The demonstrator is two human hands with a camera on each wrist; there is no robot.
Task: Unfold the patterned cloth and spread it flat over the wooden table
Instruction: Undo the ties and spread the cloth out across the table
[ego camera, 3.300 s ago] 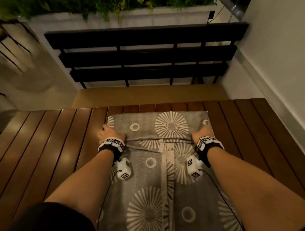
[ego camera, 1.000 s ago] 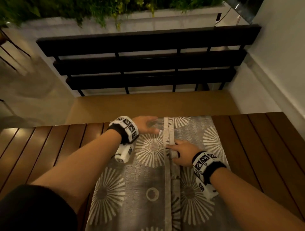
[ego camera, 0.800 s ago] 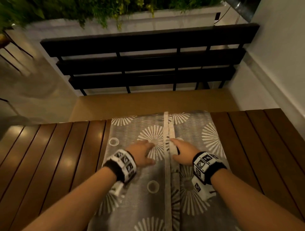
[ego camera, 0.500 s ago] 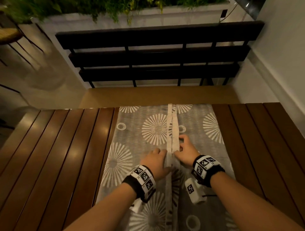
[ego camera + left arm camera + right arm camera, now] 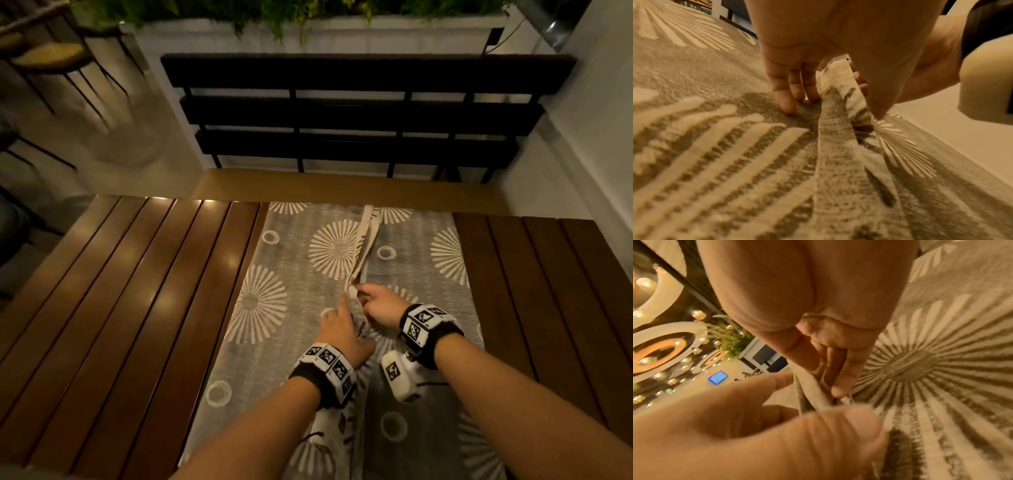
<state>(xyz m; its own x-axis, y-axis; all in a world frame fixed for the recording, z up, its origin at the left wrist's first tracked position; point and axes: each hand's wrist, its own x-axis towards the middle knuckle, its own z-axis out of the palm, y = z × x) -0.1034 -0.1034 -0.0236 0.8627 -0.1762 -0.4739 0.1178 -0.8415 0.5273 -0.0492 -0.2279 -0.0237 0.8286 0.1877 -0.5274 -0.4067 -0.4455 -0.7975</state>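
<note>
The grey patterned cloth (image 5: 274,308) with white sunbursts lies as a long folded strip across the middle of the wooden slatted table (image 5: 137,291). Its two pale hem edges (image 5: 364,240) meet along the centre line. Both hands sit close together there. My left hand (image 5: 342,308) pinches a hem edge (image 5: 840,81) between its fingers (image 5: 789,94) and thumb and lifts it a little. My right hand (image 5: 364,298) pinches the neighbouring edge with its fingertips (image 5: 838,386). In the right wrist view the left hand (image 5: 766,434) fills the foreground, gripping the raised fold.
Bare table slats (image 5: 548,291) lie right and left of the cloth. A black slatted bench (image 5: 359,113) stands beyond the table's far edge, with a white planter (image 5: 325,34) behind it. A white wall (image 5: 599,120) runs along the right. Chair legs (image 5: 85,85) stand at the far left.
The hands came back from the cloth's far end toward me and closed in on the centre hems. They lay flat on the cloth before; now they pinch the edges and raise them.
</note>
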